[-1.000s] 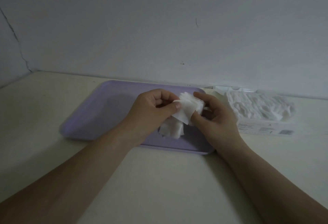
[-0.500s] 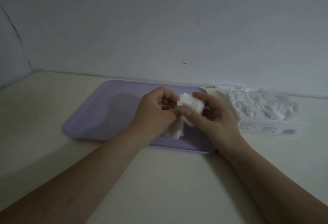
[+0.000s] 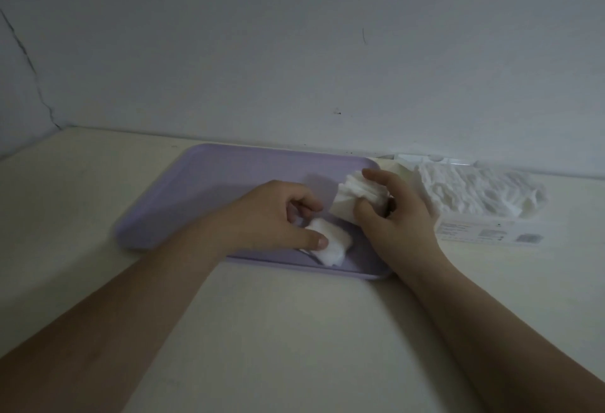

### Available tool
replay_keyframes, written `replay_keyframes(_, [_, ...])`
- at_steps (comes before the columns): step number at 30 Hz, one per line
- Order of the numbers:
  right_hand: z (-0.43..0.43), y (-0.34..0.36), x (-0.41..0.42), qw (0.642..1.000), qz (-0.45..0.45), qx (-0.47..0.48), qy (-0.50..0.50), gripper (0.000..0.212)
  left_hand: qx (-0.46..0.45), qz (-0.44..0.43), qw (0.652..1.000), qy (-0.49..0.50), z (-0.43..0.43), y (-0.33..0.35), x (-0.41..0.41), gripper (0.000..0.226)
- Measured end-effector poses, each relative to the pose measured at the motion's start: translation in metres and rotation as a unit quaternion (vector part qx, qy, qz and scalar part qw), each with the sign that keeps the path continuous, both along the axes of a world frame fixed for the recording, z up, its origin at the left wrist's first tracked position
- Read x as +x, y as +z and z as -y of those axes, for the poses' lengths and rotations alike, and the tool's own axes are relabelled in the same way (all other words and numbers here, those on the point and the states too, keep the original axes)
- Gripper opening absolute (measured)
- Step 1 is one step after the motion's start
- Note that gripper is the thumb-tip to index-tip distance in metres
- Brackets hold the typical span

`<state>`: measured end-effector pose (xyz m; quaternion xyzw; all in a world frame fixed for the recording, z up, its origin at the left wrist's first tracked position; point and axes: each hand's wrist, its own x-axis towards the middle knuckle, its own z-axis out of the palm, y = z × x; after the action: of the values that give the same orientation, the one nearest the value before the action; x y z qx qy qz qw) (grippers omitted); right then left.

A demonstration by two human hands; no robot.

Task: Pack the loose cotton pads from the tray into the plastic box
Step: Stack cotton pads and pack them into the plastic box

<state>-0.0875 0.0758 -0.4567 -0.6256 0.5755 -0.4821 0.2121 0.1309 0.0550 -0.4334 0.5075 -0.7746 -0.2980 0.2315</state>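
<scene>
A lilac tray (image 3: 209,183) lies on the cream table. A small pile of white cotton pads (image 3: 332,244) rests on the tray near its front right. My left hand (image 3: 278,216) reaches down onto that pile, thumb and curled fingers closing around it. My right hand (image 3: 393,213) holds a fanned stack of cotton pads (image 3: 357,195) above the tray's right end. To the right stands the clear plastic box (image 3: 484,232), heaped with white pads (image 3: 474,193).
A grey wall runs close behind the tray and box. The table (image 3: 294,330) stretches toward me in front of the tray. The box's open lid (image 3: 435,160) lies against the wall behind it.
My left hand let go of the stack and dropped to the pile on the tray. My right hand moved right with the stack toward the box.
</scene>
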Motion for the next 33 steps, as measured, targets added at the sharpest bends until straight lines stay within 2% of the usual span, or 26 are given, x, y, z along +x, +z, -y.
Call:
replay_keyframes(3, [0.002, -0.002, 0.000, 0.999, -0.035, 0.011, 0.012, 0.050, -0.026, 0.050, 0.998, -0.015, -0.003, 0.002, -0.006, 0.036])
replay_keyframes(7, [0.002, -0.001, -0.001, 0.999, -0.033, 0.008, 0.004, 0.050, 0.004, 0.001, 1.000, -0.014, -0.006, 0.004, -0.007, 0.027])
replay_keyframes(10, [0.003, -0.001, -0.002, 1.000, -0.028, 0.009, 0.007, 0.049, 0.019, -0.109, 0.994, -0.012, -0.005, 0.006, -0.001, 0.022])
replay_keyframes(13, [0.002, -0.001, -0.002, 1.000, 0.008, 0.007, 0.020, 0.047, 0.079, -0.271, 0.959, -0.006, -0.002, 0.005, 0.002, 0.020])
replay_keyframes(15, [-0.001, 0.002, -0.001, 0.998, 0.044, 0.012, 0.046, 0.047, 0.083, -0.308, 0.948, 0.006, -0.002, 0.003, -0.001, 0.020])
replay_keyframes(28, [0.006, -0.003, -0.006, 0.991, 0.080, 0.032, 0.099, 0.046, 0.044, -0.303, 0.952, 0.027, -0.008, 0.000, -0.011, 0.019])
replay_keyframes(33, [0.006, -0.003, -0.005, 0.988, 0.097, 0.041, 0.116, 0.044, -0.018, -0.258, 0.965, 0.033, -0.005, -0.005, -0.014, 0.020])
